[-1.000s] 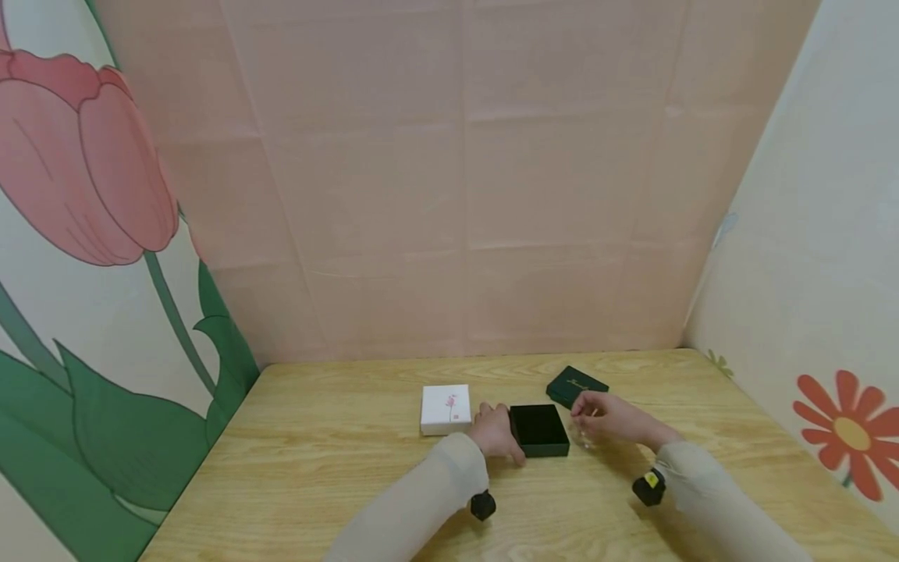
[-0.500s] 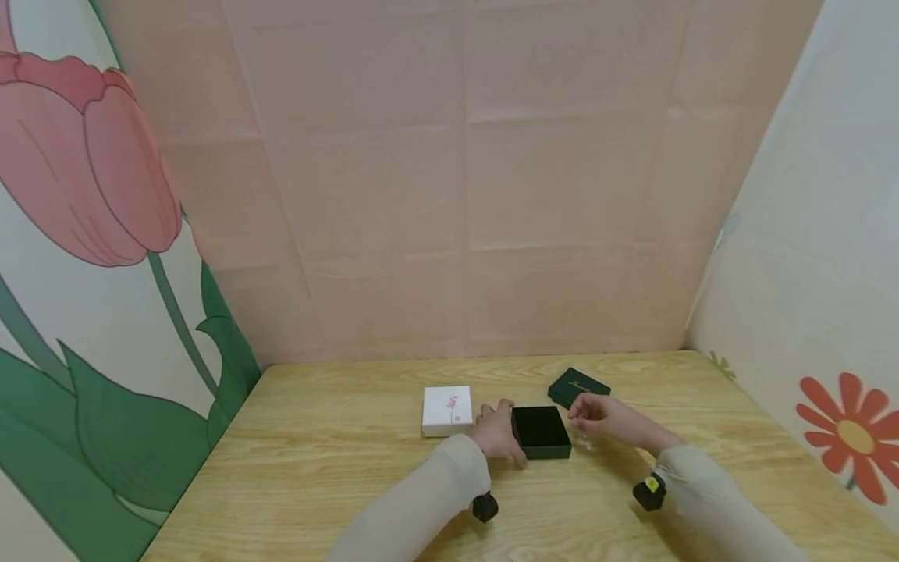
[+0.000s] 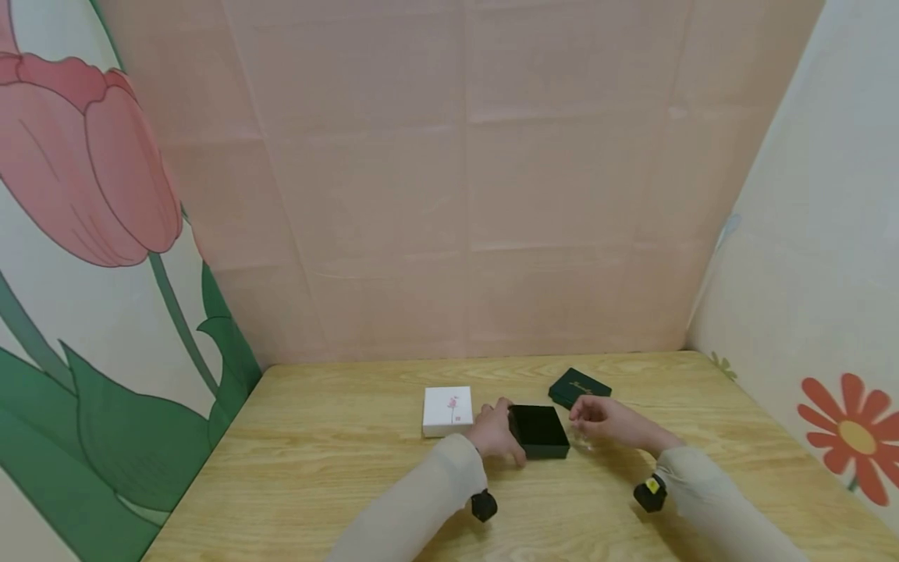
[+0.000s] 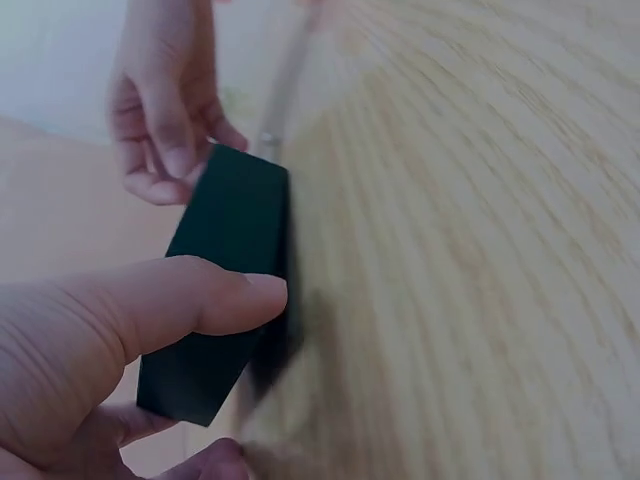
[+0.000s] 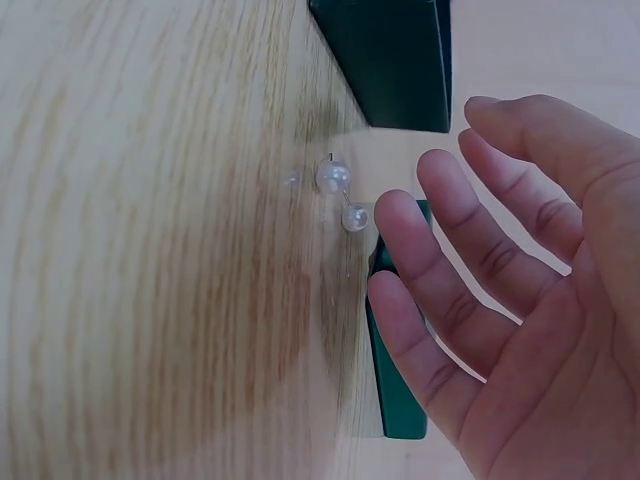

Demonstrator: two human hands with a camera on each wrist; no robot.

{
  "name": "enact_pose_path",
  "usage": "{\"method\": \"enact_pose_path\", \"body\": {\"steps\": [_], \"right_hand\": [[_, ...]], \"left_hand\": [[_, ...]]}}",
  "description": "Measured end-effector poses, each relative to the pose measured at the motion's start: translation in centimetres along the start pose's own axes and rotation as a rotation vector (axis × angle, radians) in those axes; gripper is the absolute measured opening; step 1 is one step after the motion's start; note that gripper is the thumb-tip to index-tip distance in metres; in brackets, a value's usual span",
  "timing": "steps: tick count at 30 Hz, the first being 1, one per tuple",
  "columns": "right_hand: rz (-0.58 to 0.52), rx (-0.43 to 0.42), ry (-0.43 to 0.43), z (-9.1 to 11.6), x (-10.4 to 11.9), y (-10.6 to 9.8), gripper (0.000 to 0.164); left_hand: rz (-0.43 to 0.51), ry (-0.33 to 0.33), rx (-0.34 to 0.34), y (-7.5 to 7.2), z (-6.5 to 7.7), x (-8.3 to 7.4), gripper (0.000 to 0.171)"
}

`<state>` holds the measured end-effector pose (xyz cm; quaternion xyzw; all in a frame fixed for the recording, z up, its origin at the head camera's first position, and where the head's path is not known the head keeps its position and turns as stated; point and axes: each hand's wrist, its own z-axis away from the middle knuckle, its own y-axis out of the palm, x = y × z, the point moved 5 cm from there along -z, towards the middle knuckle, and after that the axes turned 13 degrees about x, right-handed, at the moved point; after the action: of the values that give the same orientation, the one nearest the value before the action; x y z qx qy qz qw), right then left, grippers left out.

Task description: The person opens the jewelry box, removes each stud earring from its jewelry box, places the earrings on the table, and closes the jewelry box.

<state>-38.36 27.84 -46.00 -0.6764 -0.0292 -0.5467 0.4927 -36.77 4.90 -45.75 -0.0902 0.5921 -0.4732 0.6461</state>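
Note:
In the head view my left hand [image 3: 497, 433] grips the left side of an open dark green box [image 3: 548, 452] with a black inside. The left wrist view has my thumb laid across the wall of this box [image 4: 230, 215]. Just right of the box, my right hand [image 3: 609, 421] holds thumb and forefinger close together. Small shiny pearl jewellery [image 5: 333, 177] dangles below its fingertips in the right wrist view; the strand it hangs by barely shows. The other right fingers are loosely bent. Behind that hand lies a dark green lid [image 3: 577, 385] with gold lettering.
A white box [image 3: 447, 410] with a pink flower print stands left of my left hand, close to its fingers. Everything rests on a wood-grain table [image 3: 337, 453], with a pink cloth backdrop [image 3: 456, 195] rising behind it.
The open box and my left hand have edged slightly left over the last half second. My right hand stays almost in place, the pearls still dangling beneath it.

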Motion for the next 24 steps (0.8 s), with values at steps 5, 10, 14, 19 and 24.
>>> {"method": "enact_pose_path", "body": {"steps": [5, 10, 14, 19, 24], "right_hand": [[0.029, -0.017, 0.000, 0.0, 0.2, -0.1, 0.018], [0.037, -0.016, 0.015, -0.1, 0.4, -0.2, 0.020], [0.030, -0.008, 0.021, -0.4, 0.6, -0.4, 0.023], [0.030, -0.001, 0.015, -0.5, 0.8, -0.5, 0.021], [0.035, 0.003, 0.002, -0.6, 1.0, -0.3, 0.020]], "left_hand": [[0.176, 0.080, 0.045, -1.4, 1.3, -0.2, 0.098], [0.382, 0.162, 0.090, -4.5, 3.4, -0.4, 0.091], [0.446, 0.169, 0.074, -7.6, 4.9, 0.4, 0.090], [0.496, 0.170, 0.063, -10.2, 6.3, 2.2, 0.093], [0.492, 0.163, 0.073, -10.8, 7.3, 3.8, 0.096]]}}
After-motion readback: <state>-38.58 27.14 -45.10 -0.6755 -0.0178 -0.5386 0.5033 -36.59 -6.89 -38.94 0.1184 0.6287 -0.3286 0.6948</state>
